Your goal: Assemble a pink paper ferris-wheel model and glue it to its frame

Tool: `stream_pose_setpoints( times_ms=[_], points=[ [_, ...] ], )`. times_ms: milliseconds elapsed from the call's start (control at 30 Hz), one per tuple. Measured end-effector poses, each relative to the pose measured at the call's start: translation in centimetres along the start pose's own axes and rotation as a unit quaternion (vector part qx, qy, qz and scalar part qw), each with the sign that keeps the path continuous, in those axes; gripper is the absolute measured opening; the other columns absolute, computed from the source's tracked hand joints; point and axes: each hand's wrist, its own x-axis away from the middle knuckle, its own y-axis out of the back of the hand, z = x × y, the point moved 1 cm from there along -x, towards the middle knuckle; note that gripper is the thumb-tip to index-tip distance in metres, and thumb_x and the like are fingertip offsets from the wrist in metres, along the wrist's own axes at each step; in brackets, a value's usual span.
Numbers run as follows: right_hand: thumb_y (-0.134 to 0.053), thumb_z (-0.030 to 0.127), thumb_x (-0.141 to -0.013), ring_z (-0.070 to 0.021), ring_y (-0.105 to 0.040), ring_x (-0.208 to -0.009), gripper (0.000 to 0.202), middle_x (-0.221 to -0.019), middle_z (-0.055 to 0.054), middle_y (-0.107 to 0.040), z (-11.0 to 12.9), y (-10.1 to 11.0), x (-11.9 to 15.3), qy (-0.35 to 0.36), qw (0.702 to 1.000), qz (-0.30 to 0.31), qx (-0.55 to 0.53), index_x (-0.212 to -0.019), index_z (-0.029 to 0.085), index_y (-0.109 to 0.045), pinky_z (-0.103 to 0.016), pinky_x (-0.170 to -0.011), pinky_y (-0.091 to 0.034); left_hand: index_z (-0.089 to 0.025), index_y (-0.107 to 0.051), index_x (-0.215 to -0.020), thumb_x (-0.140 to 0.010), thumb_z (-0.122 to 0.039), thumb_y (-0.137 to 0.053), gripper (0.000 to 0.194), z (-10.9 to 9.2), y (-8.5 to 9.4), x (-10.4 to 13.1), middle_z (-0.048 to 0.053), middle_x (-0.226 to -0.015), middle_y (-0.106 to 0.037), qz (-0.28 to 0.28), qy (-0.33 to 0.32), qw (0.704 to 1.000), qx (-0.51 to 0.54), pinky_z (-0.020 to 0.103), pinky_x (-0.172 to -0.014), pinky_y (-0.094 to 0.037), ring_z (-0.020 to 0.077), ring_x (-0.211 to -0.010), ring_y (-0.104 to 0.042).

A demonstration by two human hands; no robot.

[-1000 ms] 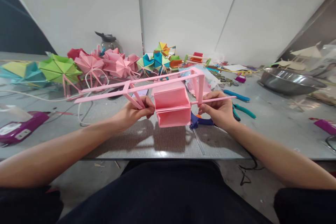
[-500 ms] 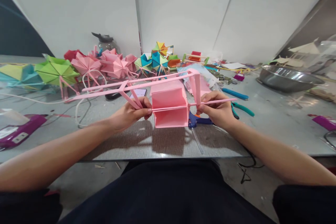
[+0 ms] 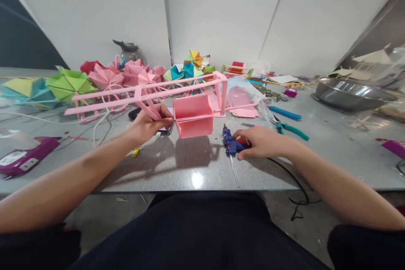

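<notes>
My left hand (image 3: 154,122) pinches a pink paper model (image 3: 193,114) at the foot of its slanted struts. The model, held above the table, has a long two-rail frame, a folded box-like body with open compartments, and a thin rod sticking out to the right. On the table to the right, my right hand (image 3: 261,141) has its fingers and thumb around the handle of a blue glue gun (image 3: 230,143). A clear glue stick (image 3: 234,171) juts from the gun's rear, towards me. Part of the gun's handle is hidden by the fingers.
Teal-handled pliers (image 3: 294,131) and a blue stick-like tool (image 3: 285,113) lie to the right, before a steel bowl (image 3: 351,95). Colourful folded-paper models (image 3: 72,86) line the back left. A phone (image 3: 166,130) sits behind my left hand; a purple power strip (image 3: 30,158) is far left.
My right hand has let go of the pink model and moved down to the glue gun. The model has shifted a little left, still in my left hand.
</notes>
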Motion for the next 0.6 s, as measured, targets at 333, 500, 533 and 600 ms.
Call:
stream_pose_setpoints(
  times_ms=[333, 500, 533, 600],
  points=[
    [-0.069, 0.055, -0.1, -0.0189, -0.061, -0.069, 0.034, -0.079, -0.002, -0.068, -3.7, 1.9, 3.6, 0.144, 0.939, -0.064, -0.306, -0.114, 0.025, -0.077, -0.032, -0.061, -0.048, -0.015, -0.071, -0.089, -0.095, -0.038, -0.067, 0.024, -0.6, 2.6, -0.6, 0.005, -0.08, -0.071, -0.009, -0.085, 0.964, -0.251, 0.033, -0.075, -0.051, 0.0202, -0.078, -0.062],
    [-0.072, 0.066, -0.097, -0.0138, -0.042, -0.053, 0.046, -0.064, 0.004, -0.046, -5.8, 2.0, 3.6, 0.126, 0.864, -0.235, -0.427, -0.116, 0.024, -0.076, -0.031, -0.048, -0.039, -0.018, -0.067, -0.083, -0.096, -0.031, -0.064, 0.018, -1.6, 1.9, -0.2, 0.003, -0.079, -0.066, -0.018, -0.115, 0.948, -0.296, 0.032, -0.072, -0.048, 0.0191, -0.077, -0.06],
    [-0.071, 0.069, -0.098, -0.0132, -0.039, -0.05, 0.049, -0.061, 0.006, -0.043, -6.0, 2.1, 3.2, 0.128, 0.86, -0.249, -0.426, -0.114, 0.024, -0.076, -0.031, -0.047, -0.037, -0.019, -0.066, -0.08, -0.096, -0.033, -0.066, 0.021, -1.6, 1.8, 0.0, 0.002, -0.077, -0.064, -0.014, -0.11, 0.953, -0.281, 0.031, -0.068, -0.046, 0.0179, -0.074, -0.058],
    [-0.067, 0.075, -0.097, -0.013, -0.039, -0.048, 0.054, -0.057, 0.006, -0.044, -6.0, 2.2, 2.5, 0.136, 0.866, -0.258, -0.406, -0.11, 0.022, -0.075, -0.032, -0.046, -0.036, -0.019, -0.066, -0.077, -0.097, -0.041, -0.071, 0.029, -1.4, 1.5, 0.2, 0.002, -0.074, -0.065, 0.005, -0.1, 0.968, -0.229, 0.03, -0.063, -0.046, 0.0167, -0.069, -0.058]
  ],
)
